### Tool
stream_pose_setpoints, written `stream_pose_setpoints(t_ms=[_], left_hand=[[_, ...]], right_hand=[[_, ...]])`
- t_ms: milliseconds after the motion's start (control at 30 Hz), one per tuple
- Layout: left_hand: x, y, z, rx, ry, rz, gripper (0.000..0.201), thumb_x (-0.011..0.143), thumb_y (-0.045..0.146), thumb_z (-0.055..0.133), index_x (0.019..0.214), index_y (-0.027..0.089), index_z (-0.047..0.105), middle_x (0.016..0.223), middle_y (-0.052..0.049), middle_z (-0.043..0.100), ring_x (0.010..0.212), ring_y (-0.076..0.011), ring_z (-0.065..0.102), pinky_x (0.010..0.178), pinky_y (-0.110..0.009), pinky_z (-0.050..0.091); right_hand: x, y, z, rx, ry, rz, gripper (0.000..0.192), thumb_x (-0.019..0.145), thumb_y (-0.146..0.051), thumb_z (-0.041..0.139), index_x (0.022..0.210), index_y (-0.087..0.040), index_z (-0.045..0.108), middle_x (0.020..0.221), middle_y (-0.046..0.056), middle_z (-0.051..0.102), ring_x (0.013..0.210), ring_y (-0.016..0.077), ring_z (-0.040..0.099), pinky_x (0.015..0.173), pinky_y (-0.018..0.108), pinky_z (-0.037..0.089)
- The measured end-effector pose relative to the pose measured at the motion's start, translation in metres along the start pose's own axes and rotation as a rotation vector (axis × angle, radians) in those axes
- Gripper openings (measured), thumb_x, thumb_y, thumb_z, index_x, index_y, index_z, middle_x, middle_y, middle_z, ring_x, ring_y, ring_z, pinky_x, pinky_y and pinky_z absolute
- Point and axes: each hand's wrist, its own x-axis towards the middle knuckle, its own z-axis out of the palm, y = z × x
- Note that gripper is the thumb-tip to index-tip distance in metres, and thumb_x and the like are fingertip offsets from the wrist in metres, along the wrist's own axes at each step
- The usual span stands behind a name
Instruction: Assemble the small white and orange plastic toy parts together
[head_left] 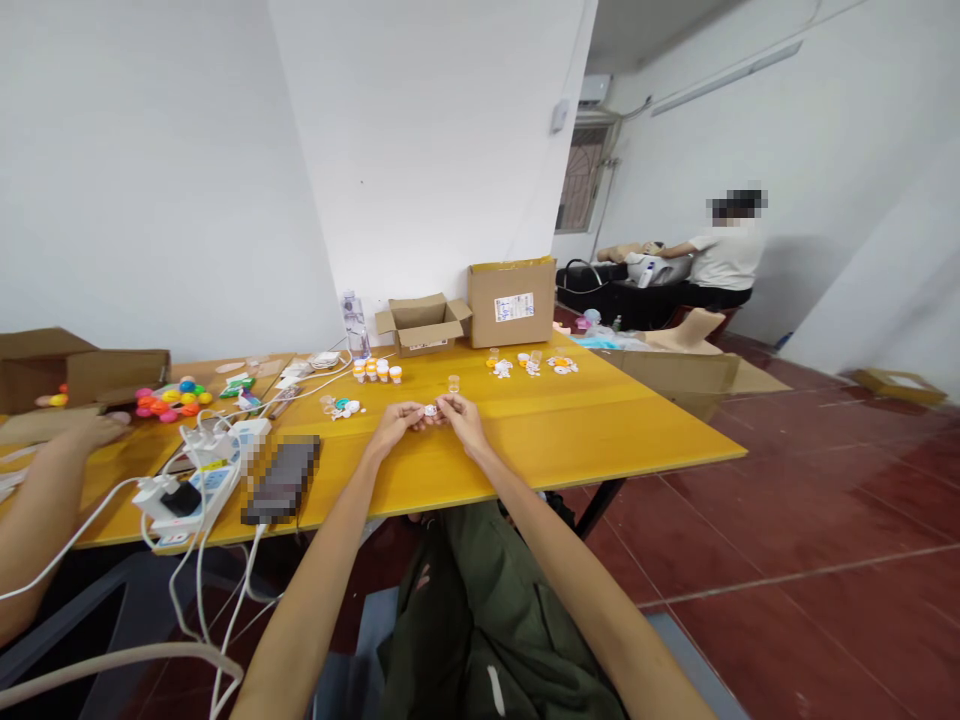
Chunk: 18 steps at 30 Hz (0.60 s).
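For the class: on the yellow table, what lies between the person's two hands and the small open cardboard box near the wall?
In the head view, one small clear cup stands on otherwise bare yellow table between the hands and the open box.

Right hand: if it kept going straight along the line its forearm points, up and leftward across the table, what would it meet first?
Probably the left hand: the right hand nearly touches it, both pinching a small white piece. Beyond lie small white and teal caps; depth is unclear.

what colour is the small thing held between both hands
White, seen in the head view: the small piece pinched between left hand and right hand.
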Motion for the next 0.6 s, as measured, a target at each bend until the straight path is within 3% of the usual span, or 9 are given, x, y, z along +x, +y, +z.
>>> stream_pose_setpoints(t_ms=[333, 600], left_hand=[[-0.0024, 0.0052, 0.0011, -0.065, 0.068, -0.006, 0.032, 0.07, 0.048, 0.074, 0.071, 0.017, 0.07, 0.074, -0.005, 0.072, 0.063, -0.0129, 0.059, 0.062, -0.024, 0.045], [-0.0014, 0.0017, 0.0013, 0.005, 0.061, 0.013, 0.028, 0.068, 0.044, 0.078, 0.07, 0.017, 0.069, 0.067, -0.004, 0.07, 0.062, -0.014, 0.061, 0.062, -0.026, 0.047]], right_hand=[[-0.0027, -0.0054, 0.002, -0.018, -0.036, 0.01, 0.037, 0.068, -0.058, 0.069, 0.072, -0.021, 0.066, 0.067, 0.002, 0.068, 0.059, 0.0163, 0.063, 0.058, 0.029, 0.054], [-0.0038, -0.0102, 0.0035, -0.035, -0.068, 0.02, 0.034, 0.063, -0.053, 0.075, 0.068, -0.021, 0.065, 0.063, 0.002, 0.067, 0.062, 0.0174, 0.064, 0.059, 0.029, 0.053]])
